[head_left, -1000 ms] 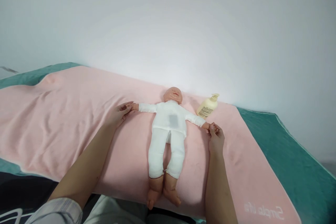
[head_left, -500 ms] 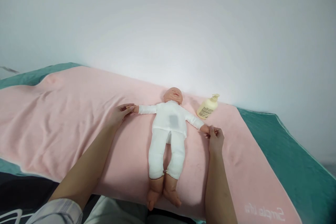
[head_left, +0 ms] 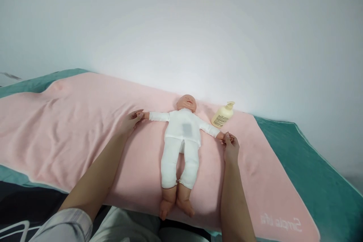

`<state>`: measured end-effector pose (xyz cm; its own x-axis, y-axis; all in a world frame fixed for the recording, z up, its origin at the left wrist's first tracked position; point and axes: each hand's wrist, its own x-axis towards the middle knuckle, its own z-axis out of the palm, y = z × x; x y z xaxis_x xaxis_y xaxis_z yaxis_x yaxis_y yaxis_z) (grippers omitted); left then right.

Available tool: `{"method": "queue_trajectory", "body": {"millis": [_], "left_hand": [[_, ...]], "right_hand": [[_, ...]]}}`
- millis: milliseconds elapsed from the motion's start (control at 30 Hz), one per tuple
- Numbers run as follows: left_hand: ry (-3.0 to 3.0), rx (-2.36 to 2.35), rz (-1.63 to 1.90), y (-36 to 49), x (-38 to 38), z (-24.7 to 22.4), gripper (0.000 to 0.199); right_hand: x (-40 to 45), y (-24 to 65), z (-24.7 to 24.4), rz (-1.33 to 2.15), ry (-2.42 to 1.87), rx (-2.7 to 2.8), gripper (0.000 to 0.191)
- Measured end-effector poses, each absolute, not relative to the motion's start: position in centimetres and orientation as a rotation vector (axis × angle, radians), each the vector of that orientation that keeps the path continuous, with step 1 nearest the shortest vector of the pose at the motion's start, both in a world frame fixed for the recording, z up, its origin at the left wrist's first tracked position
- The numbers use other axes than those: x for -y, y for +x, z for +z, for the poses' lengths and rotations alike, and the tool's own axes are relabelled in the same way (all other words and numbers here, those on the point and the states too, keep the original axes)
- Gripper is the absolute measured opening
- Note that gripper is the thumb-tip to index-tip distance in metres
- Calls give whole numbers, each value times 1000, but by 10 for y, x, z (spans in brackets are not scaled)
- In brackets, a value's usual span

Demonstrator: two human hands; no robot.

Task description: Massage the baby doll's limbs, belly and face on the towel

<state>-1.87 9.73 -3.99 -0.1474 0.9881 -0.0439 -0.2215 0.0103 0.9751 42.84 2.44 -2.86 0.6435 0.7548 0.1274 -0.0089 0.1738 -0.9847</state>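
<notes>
A baby doll point(head_left: 183, 124) lies face up with its arms stretched out to both sides, its white cloth body bearing a grey square on the chest. My left hand point(head_left: 132, 121) is closed on the doll's hand at the left, thumb against its fingers. At the right, my right hand point(head_left: 231, 146) pinches the doll's other hand between thumb and fingers. Just beyond that arm, a pale yellow pump bottle point(head_left: 222, 115) stands tilted in view, apart from my hand. The doll's bare feet point toward me.
A pink blanket point(head_left: 76, 121) lies under the doll, wrinkled at the left, with lettering at its near right corner. Beneath it spreads a green cover point(head_left: 309, 162). A white wall point(head_left: 181, 26) rises behind. White cable-like loops point(head_left: 21, 228) show at the lower left.
The view has shifted slightly. Both hands keep hold of the doll's hands, and my fingers have moved a little on them. The doll and the bottle stay in place.
</notes>
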Motion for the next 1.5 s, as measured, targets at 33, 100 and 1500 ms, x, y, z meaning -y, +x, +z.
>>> {"method": "queue_trajectory", "body": {"millis": [33, 100, 1500], "left_hand": [[938, -1129, 1396, -18, -98, -41, 54], [920, -1105, 1404, -17, -98, -43, 58], [2472, -658, 1461, 88, 151, -103, 47]], "right_hand": [[-25, 428, -29, 608, -1292, 714, 51], [-24, 427, -28, 597, -1286, 713, 51], [-14, 421, -25, 785, -1055, 703, 54]]}}
